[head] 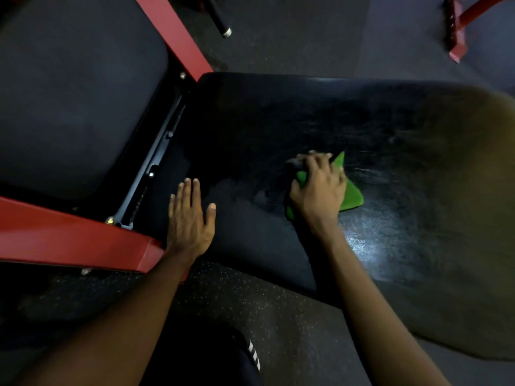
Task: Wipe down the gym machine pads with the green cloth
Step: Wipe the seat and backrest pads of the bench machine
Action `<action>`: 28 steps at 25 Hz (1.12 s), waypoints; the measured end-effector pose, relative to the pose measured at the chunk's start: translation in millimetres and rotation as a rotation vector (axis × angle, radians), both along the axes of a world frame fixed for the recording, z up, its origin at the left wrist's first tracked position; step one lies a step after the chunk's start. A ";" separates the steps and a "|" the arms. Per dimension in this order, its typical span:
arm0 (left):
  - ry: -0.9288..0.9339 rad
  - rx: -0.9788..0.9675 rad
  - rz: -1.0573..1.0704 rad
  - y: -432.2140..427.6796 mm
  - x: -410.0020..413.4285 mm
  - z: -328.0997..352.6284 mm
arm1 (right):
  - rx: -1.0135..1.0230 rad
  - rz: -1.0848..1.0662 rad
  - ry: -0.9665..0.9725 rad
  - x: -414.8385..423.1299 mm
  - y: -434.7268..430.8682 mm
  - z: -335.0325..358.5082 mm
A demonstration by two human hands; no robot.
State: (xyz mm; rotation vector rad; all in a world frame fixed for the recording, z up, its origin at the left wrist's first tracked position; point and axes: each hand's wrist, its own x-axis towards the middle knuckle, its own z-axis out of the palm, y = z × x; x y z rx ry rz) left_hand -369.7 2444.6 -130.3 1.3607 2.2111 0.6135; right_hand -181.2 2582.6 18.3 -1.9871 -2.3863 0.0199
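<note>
Dark rubber floor (250, 302) flecked with pale specks runs under a gym machine with a red steel frame (69, 238). A second red frame foot (455, 32) stands well apart at the far right, and a black bar with a metal tip (220, 18) angles in at the top. Two black upholstered pads sit on the machine. A matte pad (78, 93) fills the upper left between the red beams. A larger glossy pad (278, 112) stretches to the right, with streaks and a bright patch of reflected light on its near part; its right end is lost in a brownish blur. The green cloth (352, 195) lies on the glossy pad near its middle, bunched under the right hand (320, 190). That hand's fingers curl down over the cloth and grip it against the vinyl, while green corners stick out past the fingertips and to the hand's right. The left hand (189, 221) rests flat on the same pad's near left corner, fingers straight and close together, thumb spread out, just beside the red beam. A leg in dark clothing with white stripes (253, 355) shows at the bottom.
</note>
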 end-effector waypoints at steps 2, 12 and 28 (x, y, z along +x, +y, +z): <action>-0.004 -0.011 -0.019 0.9 -0.4 0.3 | -0.063 0.083 -0.002 0.1 -20.7 -4.7; -0.308 0.307 -0.255 10.0 84.1 72.0 | -0.001 -0.052 0.016 59.7 -31.0 33.1; -0.163 0.223 -0.303 13.9 101.6 62.8 | 0.066 -0.099 0.006 64.7 -39.4 37.0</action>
